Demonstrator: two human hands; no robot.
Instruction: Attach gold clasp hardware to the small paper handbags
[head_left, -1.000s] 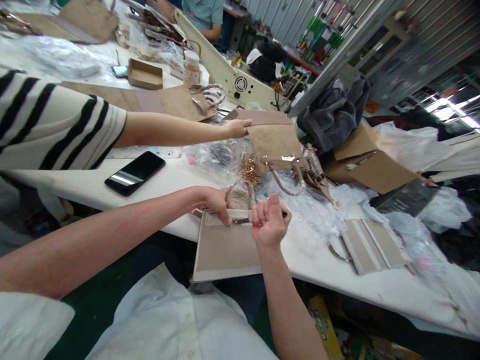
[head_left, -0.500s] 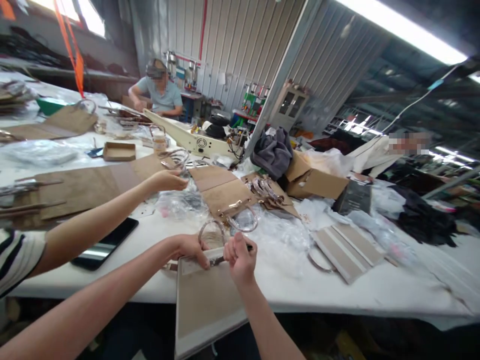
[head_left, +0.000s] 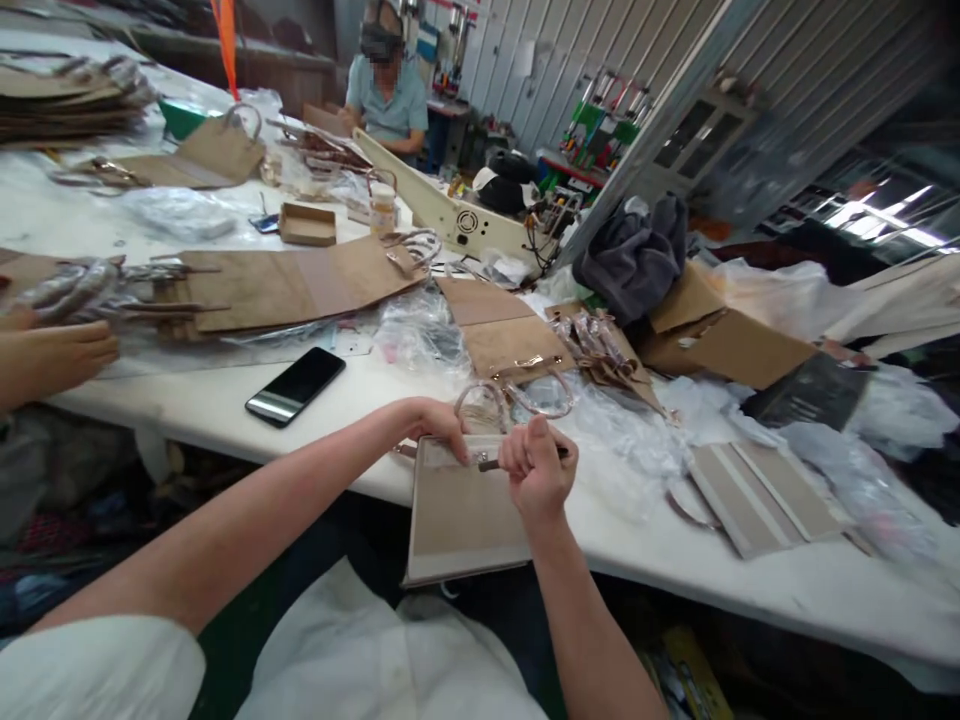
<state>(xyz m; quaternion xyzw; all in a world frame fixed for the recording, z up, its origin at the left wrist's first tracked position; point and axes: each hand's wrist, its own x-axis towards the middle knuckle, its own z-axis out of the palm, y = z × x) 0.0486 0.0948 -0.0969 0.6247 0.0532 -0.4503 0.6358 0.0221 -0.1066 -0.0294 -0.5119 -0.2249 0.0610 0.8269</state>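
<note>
At the table's front edge a beige bag panel (head_left: 465,520) hangs slanted, with a looped handle (head_left: 484,395) behind its top edge. My left hand (head_left: 435,420) grips that top edge, thumb on the near face and the other fingers hidden behind. My right hand (head_left: 536,462) is closed in a fist round a slim dark tool (head_left: 489,464), whose kind I cannot make out. The tool's tip points left at small metal hardware on the panel's upper strip, close to my left thumb. Just beyond lies a brown bag panel (head_left: 502,335) with a plastic-wrapped handle (head_left: 544,400).
A black phone (head_left: 296,385) lies to the left. A co-worker's hand (head_left: 56,355) is by stacked brown panels (head_left: 277,285). Another bag panel (head_left: 765,500) and plastic wrap (head_left: 615,460) lie right. A cardboard box (head_left: 750,345) stands behind; another person (head_left: 386,100) sits across.
My view has tilted down and turned left. The co-worker's arm has drawn back left from over the stacked panels. My hands keep their hold on the panel and the tool.
</note>
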